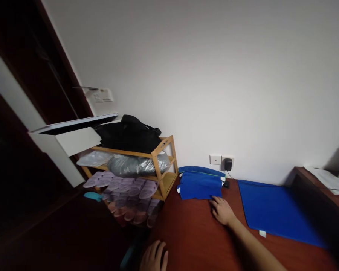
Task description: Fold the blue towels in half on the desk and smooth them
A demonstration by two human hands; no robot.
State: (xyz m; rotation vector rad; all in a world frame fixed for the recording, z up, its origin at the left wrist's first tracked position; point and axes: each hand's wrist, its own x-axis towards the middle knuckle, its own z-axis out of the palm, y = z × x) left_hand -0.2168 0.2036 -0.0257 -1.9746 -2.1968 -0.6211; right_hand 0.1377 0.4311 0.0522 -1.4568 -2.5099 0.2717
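Note:
My right hand (222, 211) rests low over the brown wooden table, fingertips at the front edge of a folded blue cloth (201, 186) with white tags. Its fingers are slightly bent and apart, and nothing shows in them. Whether they press on the cloth is hard to tell. At the bottom of the view, my left hand (154, 256) lies by the table's left edge with its fingers stretched out, holding nothing. A larger blue cloth (274, 212), spread flat with a white tag, is to the right of my right forearm.
Left of the table stands a wooden rack (158, 165) with a black bag (130, 135) on top and several lilac slippers (130, 186) below. A black plug (228, 164) sits in the wall socket, its cable running behind the cloths. Papers (326, 178) lie at far right.

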